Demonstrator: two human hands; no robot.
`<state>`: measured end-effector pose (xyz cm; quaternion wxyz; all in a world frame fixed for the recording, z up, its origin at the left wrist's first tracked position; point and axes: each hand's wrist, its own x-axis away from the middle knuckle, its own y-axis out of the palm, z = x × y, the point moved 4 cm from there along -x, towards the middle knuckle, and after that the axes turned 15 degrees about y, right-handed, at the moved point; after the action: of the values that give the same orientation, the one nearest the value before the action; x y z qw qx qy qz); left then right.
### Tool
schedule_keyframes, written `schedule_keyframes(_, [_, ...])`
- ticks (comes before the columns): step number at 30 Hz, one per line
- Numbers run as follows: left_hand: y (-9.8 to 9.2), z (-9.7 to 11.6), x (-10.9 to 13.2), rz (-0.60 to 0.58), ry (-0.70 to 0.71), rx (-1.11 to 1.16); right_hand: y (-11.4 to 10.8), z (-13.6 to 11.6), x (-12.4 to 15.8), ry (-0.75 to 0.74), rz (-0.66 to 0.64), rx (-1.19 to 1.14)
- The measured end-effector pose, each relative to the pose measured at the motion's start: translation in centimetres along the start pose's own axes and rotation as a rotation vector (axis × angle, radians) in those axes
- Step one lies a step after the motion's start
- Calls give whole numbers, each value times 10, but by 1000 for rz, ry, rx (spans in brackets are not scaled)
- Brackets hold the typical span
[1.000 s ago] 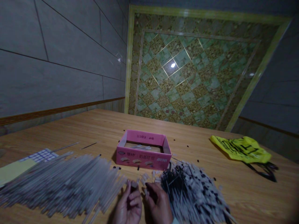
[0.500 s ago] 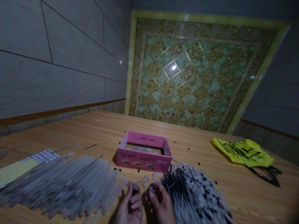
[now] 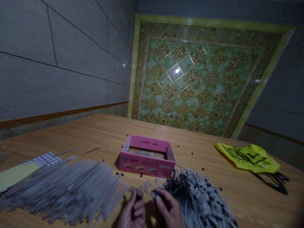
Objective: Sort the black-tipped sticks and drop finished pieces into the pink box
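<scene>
My left hand (image 3: 133, 210) is closed at the bottom middle, its fingers around a small dark roundish piece (image 3: 139, 193). Just to its right, my right hand (image 3: 168, 207) pinches a small pale piece (image 3: 154, 194) between thumb and forefinger. The two hands are apart. Left of them spreads a pile of clear thin tubes (image 3: 71, 190). Against the right hand's outer side lies a heap of grey and black capped sticks (image 3: 201, 196). Small clear pieces (image 3: 147, 186) are scattered just beyond the fingers. A pink box (image 3: 146, 165) behind them holds a few clear tubes.
A yellow bag (image 3: 249, 157) with black straps lies on the wooden table (image 3: 99, 129) at the right. At the left are a checked cloth or paper (image 3: 46, 159) and a pale yellow sheet (image 3: 17, 175). Small black bits dot the table; a wall stands at the left.
My right hand has moved slightly right, away from my left hand, and its small pale piece shows more clearly. The whole view has shifted slightly.
</scene>
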<state>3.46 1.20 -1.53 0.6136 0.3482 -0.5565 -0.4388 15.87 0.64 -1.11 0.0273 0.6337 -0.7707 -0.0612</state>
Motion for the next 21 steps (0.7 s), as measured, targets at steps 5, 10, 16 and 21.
schedule_keyframes(5, [-2,-1,-2,-3,39,-95,-2,-7,1,-54,-67,62])
schedule_keyframes(10, [-7,0,-6,-39,108,-216,-2,-15,4,-74,-25,15])
schedule_keyframes(16, [-7,3,-6,-25,144,-180,6,-4,4,120,-95,-253])
schedule_keyframes(21, [-8,-1,-6,-100,39,-217,17,9,2,266,-218,-376])
